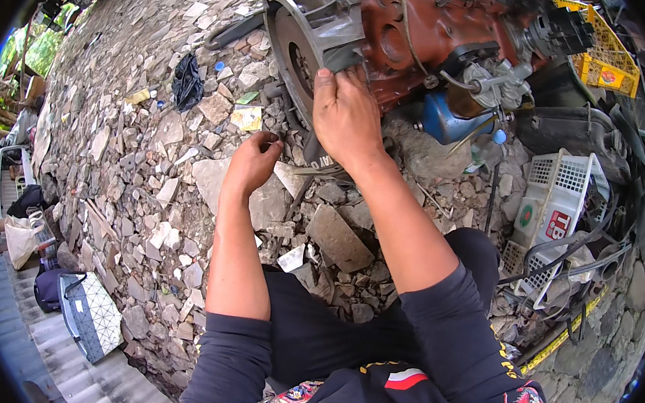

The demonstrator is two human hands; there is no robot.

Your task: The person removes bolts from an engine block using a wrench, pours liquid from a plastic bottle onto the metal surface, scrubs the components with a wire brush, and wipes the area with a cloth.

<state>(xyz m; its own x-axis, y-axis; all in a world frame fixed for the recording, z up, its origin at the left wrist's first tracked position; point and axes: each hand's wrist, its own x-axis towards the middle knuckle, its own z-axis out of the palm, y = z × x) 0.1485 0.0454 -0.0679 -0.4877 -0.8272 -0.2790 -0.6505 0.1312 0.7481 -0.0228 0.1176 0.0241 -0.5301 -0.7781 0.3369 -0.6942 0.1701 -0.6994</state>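
In front of me stands a red-brown engine (395,44) with a grey metal bell housing (307,15) at its left end. A round brown flywheel-like plate (289,43) sits inside the housing. My right hand (348,116) is closed at the housing's near edge, thumb and fingers on a dark grey-green flat piece (343,57); whether it is cloth or paper I cannot tell. Lower and to the left, my left hand (253,162) hovers above the rubble with its fingers curled in. Anything inside those fingers is hidden.
Broken stones (164,189) cover the ground. A black plastic bag (188,83) lies at left. At right are a blue container (454,119), white plastic crates (558,197), a yellow crate (614,58) and black hoses. A white patterned bag (92,316) rests on corrugated sheeting, lower left.
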